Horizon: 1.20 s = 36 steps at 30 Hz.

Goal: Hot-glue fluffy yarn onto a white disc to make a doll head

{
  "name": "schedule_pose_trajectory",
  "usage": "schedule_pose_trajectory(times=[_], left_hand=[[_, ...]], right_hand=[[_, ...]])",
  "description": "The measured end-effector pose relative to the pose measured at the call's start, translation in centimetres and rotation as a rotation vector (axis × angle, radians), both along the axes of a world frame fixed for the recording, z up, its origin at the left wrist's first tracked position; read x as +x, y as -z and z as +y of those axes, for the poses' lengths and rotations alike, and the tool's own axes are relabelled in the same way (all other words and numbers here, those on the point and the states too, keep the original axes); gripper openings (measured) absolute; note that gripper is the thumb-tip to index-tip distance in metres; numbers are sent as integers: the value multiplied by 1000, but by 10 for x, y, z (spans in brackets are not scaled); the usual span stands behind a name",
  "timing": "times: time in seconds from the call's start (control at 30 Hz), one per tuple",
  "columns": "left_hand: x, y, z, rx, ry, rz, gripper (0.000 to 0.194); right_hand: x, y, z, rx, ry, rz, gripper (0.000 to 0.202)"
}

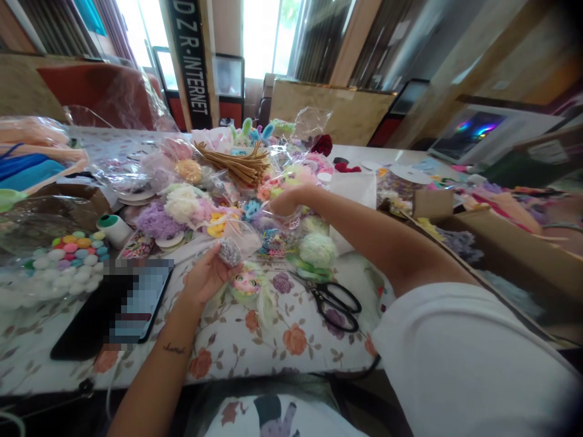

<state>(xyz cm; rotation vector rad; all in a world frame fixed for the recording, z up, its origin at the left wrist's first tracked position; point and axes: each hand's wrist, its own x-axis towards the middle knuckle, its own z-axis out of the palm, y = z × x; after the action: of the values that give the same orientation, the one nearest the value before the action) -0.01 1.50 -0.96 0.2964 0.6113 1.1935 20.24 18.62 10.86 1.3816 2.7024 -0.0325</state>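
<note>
My left hand (207,276) is closed around a small clear packet with silvery-grey contents (230,252). Just below its fingertips, a doll-like head (246,282) with a pink face, green eyes and pale green fluffy hair lies on the floral tablecloth (214,346). Farther off, my right hand (286,203) reaches into the pile of craft supplies among clear plastic bags; its fingers are mostly hidden, so any hold is unclear. Close to it sit a ball of pale green yarn (317,249) and a bag of colourful small pieces (273,241). Black-handled scissors (334,303) lie to the right.
Two phones, one with a lit screen (141,303), lie at left beside bagged pompoms (68,267) and a thread spool (113,230). Brown stems (237,164) top the pile. An open cardboard box (496,255) stands at right; another person's arm (562,212) shows beyond.
</note>
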Motion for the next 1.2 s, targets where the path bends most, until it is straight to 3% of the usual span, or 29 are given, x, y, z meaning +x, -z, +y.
schedule_pose_trajectory(times=[0.13, 0.2, 0.4, 0.53, 0.6, 0.67, 0.8, 0.87, 0.93, 1.03, 1.2], left_hand=[[0, 1, 1, -2, -28, -1, 33], [-1, 0, 2, -27, -72, -10, 32], [-11, -2, 10, -124, -348, -38, 31], [-22, -3, 13, -123, -523, -86, 33], [-29, -3, 12, -97, -565, -111, 34], [-36, -3, 12, -61, -590, -128, 36], [-47, 1, 11, 41, -650, -121, 33], [-51, 4, 12, 72, -659, -110, 30], [-52, 6, 12, 76, -660, -105, 28], [-49, 6, 13, 67, -640, -104, 30], [-41, 0, 11, 14, -610, -119, 33]], right_hand=[[2, -38, 0, -373, -16, -292, 7], [3, -58, -1, -422, -31, -307, 8], [15, -109, -8, -219, 2, -16, 9], [9, -132, -25, -4, -94, 286, 7], [-4, -128, -35, 12, -182, 393, 10], [-22, -111, -43, -54, -273, 374, 13], [-64, -46, -56, -188, -434, 213, 16], [-81, -15, -63, -216, -423, 188, 21], [-90, 6, -69, -225, -396, 181, 19], [-86, 12, -70, -156, -329, 236, 17], [-42, -9, -44, 135, -26, 303, 31]])
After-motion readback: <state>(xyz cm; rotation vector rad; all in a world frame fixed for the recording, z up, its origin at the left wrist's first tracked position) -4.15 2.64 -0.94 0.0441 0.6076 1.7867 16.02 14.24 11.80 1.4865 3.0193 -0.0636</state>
